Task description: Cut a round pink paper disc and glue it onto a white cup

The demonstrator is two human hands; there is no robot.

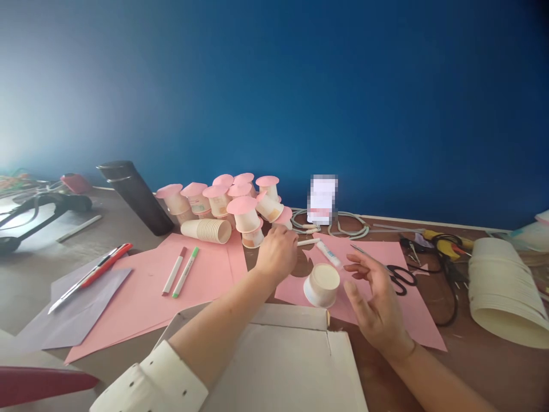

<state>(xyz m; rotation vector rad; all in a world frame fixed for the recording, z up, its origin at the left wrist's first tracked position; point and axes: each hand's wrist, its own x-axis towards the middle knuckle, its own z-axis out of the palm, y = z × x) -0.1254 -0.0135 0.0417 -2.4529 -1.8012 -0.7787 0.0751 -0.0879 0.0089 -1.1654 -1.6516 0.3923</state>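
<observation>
Cardboard [283, 366], white and creased, lies closest to me on the brown table [375, 372], the left sleeve [158, 380] across its left side. Just beyond its upper edge, I see a small white paper cup [322, 285] standing base up on a pink sheet [418, 315]. My right hand [377, 312] is just right of that cup, fingers spread and holding nothing, near black-handled scissors [393, 278]. A large stack of cups [500, 286] lies on its side at the far right.

Over to the left, a red cutter knife [91, 277] crosses a lilac sheet [86, 320]; two markers [186, 272], one capped in green, rest on more pink paper [146, 297].

Farther out, my left hand [278, 252] is at the near edge of a group of pink-topped cups [243, 209]; its fingertips are hidden, so I cannot tell whether it pinches one. A glue tube [328, 253] lies right of it, and nested cups [206, 230] to its left.

Behind these, a black tumbler [137, 197] leans to the left, and a pixelated screen [322, 199] stands before the blue wall [274, 86].
</observation>
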